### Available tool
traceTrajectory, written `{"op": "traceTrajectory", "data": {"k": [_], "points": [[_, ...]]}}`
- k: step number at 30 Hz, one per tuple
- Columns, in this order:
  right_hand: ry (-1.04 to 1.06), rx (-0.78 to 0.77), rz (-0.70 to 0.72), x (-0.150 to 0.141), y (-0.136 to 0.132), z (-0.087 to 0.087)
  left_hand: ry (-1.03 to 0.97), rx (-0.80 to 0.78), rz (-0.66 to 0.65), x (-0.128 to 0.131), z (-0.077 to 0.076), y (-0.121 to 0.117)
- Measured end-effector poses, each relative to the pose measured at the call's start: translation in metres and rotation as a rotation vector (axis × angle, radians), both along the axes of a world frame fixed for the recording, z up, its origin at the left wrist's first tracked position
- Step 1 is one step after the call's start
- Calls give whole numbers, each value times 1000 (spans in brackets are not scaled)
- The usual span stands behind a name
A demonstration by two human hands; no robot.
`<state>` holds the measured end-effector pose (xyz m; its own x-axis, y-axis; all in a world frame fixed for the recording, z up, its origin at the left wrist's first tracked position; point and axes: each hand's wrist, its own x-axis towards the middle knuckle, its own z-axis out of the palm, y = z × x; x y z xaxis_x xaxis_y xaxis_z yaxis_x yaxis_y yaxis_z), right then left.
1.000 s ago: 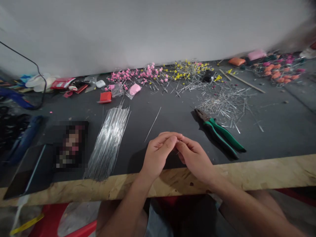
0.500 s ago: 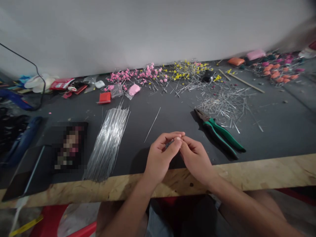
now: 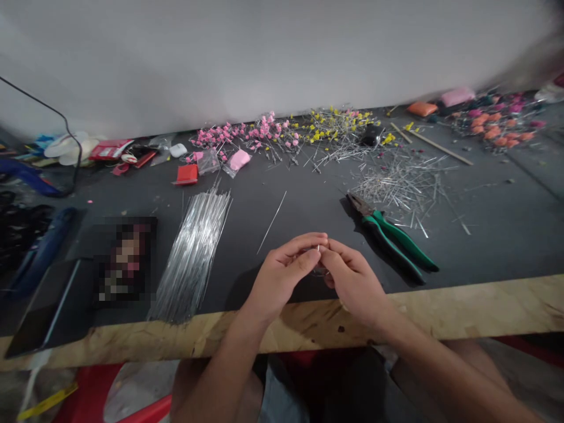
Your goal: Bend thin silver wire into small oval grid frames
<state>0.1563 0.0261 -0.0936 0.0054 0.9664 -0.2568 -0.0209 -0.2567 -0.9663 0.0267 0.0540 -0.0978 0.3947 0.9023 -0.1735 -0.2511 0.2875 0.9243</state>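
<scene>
My left hand (image 3: 282, 273) and my right hand (image 3: 352, 276) meet fingertip to fingertip above the front of the dark table. Both are closed in a pinch on a thin silvery wire (image 3: 321, 270), mostly hidden by the fingers; a curved bit of it shows between the thumbs. To the left lies a single straight wire (image 3: 272, 222), and beyond it a thick bundle of straight wires (image 3: 196, 252). Pliers with green and black handles (image 3: 392, 238) rest to the right of my right hand, jaws pointing away from me.
Short wire pieces (image 3: 400, 182) are heaped behind the pliers. Wires tipped with pink pieces (image 3: 247, 135) and yellow pieces (image 3: 339, 123) line the wall. Orange-tipped ones (image 3: 502, 132) lie far right. A dark tablet-like slab (image 3: 44, 311) overhangs the wooden front edge (image 3: 476, 305).
My hands have tilted slightly and the wrists spread a little apart. More of the thin wire now shows between the thumbs. The pliers and wire bundle stay put.
</scene>
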Motion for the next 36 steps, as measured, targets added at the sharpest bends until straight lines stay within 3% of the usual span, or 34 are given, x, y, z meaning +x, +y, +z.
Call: {"op": "traceTrajectory", "data": {"k": [10, 13, 17, 20, 30, 36], "points": [[26, -35, 205, 8, -3, -1, 106, 84, -107, -11, 5, 6], [57, -34, 232, 10, -4, -2, 67, 97, -22, -9, 4, 5], [-62, -50, 264, 12, -6, -1, -68, 73, 166, -8, 2, 7], [-141, -41, 244, 11, -7, -1, -177, 46, 190, -8, 2, 9], [-293, 76, 111, 1, -7, -9, -318, -128, 91, 2, 6, 7], [-350, 120, 92, -2, -7, -10, -280, -164, 114, 3, 11, 7]]}}
